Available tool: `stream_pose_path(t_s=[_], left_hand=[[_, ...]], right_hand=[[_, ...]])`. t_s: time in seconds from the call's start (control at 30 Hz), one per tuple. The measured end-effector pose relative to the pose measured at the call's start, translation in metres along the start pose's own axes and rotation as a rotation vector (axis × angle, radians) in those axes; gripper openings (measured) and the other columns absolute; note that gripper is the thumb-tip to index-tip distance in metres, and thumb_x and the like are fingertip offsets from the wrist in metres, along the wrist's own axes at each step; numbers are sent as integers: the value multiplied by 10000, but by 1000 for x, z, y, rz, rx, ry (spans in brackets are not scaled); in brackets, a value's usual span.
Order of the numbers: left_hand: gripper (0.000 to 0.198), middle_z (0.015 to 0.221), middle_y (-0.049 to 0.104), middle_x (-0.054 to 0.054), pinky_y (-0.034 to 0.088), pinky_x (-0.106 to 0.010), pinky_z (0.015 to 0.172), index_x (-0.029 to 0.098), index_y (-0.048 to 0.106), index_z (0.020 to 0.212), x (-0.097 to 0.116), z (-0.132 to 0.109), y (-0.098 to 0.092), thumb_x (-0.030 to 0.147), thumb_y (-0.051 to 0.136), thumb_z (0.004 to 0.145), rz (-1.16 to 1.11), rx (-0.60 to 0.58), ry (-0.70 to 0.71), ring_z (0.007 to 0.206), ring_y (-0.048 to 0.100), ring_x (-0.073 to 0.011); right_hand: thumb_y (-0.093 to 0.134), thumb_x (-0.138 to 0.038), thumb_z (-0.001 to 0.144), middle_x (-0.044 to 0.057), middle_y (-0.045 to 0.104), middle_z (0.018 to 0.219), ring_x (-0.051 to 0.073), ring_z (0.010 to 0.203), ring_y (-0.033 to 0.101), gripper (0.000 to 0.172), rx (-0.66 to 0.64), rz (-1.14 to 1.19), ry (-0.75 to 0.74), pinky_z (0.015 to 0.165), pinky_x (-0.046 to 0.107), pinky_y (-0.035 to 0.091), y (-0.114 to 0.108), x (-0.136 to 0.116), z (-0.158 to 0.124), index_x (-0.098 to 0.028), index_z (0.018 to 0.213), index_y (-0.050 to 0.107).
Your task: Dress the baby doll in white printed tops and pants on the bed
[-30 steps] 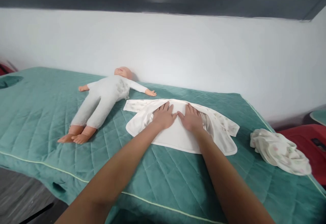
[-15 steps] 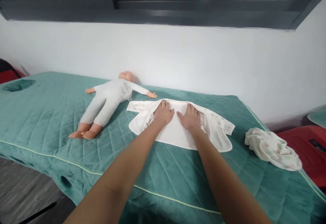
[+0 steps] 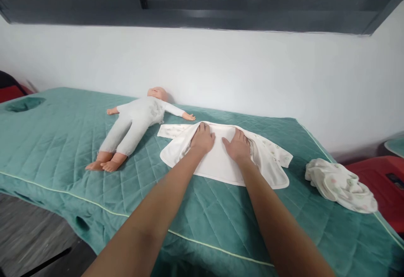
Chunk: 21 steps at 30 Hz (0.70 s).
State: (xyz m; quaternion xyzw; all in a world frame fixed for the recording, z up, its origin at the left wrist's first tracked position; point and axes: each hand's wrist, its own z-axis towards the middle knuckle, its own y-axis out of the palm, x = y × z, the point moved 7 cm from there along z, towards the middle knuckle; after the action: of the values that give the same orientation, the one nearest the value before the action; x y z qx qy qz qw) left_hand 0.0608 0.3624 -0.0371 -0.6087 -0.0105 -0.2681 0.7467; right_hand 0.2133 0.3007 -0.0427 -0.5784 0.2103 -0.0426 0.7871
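Observation:
A small white baby jacket (image 3: 221, 165) lies opened out on the green quilted bed cover, its patterned sleeves spread to both sides. My left hand (image 3: 203, 138) rests flat on its inner left side, fingers stretched toward the collar. On the inner right side lies my right hand (image 3: 239, 146), also flat, with the thumb held apart. Neither hand grips the fabric. To the left, a baby doll (image 3: 139, 113) in a white suit lies on its back, one arm reaching close to the jacket's left sleeve.
A crumpled white patterned cloth (image 3: 341, 184) sits near the right edge of the green bed cover (image 3: 63, 142). Behind the bed rises a white wall (image 3: 221, 71) below a dark window frame (image 3: 252, 16). A red object (image 3: 378, 176) stands beyond the right edge.
My right hand has shifted very slightly to the right on the jacket. The left hand stays in place, and the view has moved a little.

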Motion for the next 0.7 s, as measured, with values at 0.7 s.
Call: stream_pose_path(t_s=[0.7], left_hand=[[691, 1623, 231, -182, 154, -402, 1245, 9, 293, 1524, 10, -28, 9, 432, 186, 989, 88, -121, -59, 1519, 190, -266]], right_hand=[[163, -490, 999, 181, 257, 1617, 292, 1485, 228, 722, -123, -181, -90, 1196, 423, 142, 6, -13, -15, -20, 1531, 294]])
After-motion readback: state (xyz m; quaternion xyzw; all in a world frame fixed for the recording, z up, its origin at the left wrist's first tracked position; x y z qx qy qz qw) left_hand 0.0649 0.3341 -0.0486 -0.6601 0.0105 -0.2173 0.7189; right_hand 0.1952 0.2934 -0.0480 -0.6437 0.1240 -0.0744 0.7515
